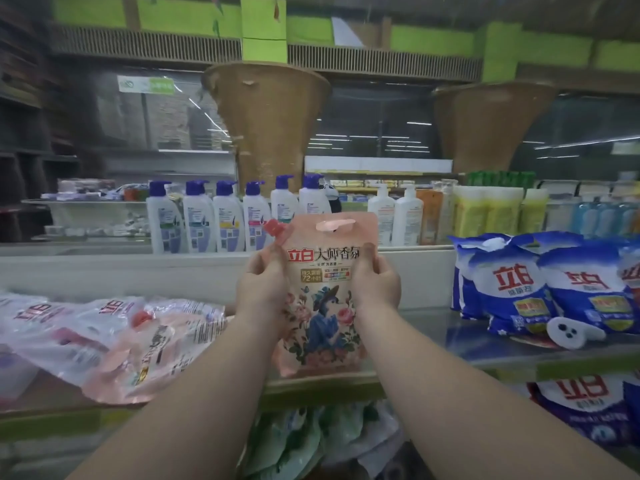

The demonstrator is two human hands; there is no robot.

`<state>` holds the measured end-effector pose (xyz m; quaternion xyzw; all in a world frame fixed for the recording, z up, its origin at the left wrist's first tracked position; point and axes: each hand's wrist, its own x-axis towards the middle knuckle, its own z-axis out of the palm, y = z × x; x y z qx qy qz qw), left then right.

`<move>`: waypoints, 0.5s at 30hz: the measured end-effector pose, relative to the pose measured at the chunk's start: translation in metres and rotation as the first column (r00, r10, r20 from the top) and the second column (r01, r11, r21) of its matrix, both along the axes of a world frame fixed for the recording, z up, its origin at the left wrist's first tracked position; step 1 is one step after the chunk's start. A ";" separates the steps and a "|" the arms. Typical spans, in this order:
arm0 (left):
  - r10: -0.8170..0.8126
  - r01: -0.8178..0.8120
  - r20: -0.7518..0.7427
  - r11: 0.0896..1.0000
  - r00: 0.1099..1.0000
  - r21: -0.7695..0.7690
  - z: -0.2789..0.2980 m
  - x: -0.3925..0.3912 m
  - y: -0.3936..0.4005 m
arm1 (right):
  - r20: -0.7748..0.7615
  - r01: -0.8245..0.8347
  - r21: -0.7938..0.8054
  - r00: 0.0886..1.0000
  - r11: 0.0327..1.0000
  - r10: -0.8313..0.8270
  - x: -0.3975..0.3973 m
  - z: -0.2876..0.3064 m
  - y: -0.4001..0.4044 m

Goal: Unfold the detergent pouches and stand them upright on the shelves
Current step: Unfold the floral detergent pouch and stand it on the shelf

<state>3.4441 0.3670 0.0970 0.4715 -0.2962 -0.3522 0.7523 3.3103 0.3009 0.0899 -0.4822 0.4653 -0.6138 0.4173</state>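
A pink detergent pouch (323, 292) is held upright over the shelf (485, 355), its sides gripped by the left hand (261, 285) and right hand (375, 284), fingers curled behind. More pouches (114, 337) lie flat left of them.

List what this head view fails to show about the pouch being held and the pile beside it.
- Pink pouch: base contact with the shelf unclear; side edges covered by left hand and right hand.
- Small print: too small.
- Flat pouches: glare-blurred, cut off at left edge; count unclear.
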 end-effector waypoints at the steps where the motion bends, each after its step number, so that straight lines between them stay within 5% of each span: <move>1: -0.006 0.006 -0.011 1.000 1.000 -0.001 0.000 0.002 -0.005 | 0.000 -0.002 -0.001 1.000 1.000 0.002 0.002 -0.001 -0.006; 15: 0.097 -0.096 0.025 0.995 0.995 -0.017 -0.015 0.035 -0.076 | 0.048 -0.102 0.010 0.994 0.995 0.102 0.038 -0.017 -0.084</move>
